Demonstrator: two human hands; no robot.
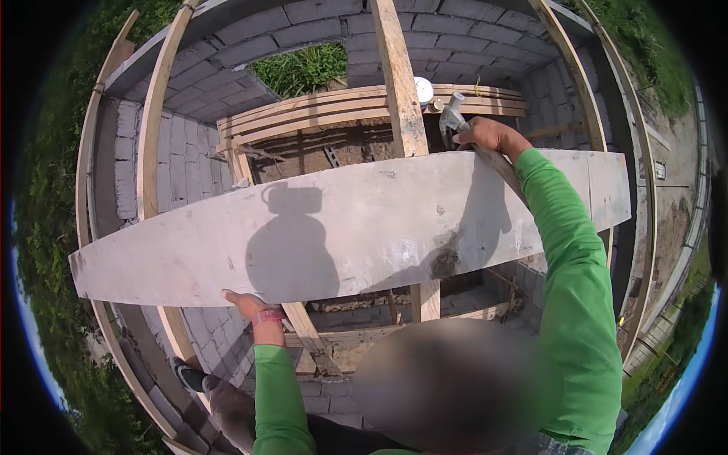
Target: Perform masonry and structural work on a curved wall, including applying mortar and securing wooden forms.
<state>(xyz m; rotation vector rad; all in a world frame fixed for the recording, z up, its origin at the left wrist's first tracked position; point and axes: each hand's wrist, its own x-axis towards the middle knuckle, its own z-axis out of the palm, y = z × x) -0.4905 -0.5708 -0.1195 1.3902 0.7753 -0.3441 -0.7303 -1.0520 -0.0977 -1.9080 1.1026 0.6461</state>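
Observation:
A long pale flat board lies crosswise over wooden beams. My left hand grips its near edge at the left, the thumb on top and the fingers hidden underneath. A red band is round that wrist. At the board's far edge, on the right, my right hand is closed round a claw hammer. The metal head points away from me and the handle runs back over the board beside my green sleeve. My shadow and a dark smudge show on the board's face.
Wooden beams run from near to far over a drop between grey block walls. Stacked planks span the space beyond the board, near a small white round object. My shoe is at the lower left, by a beam.

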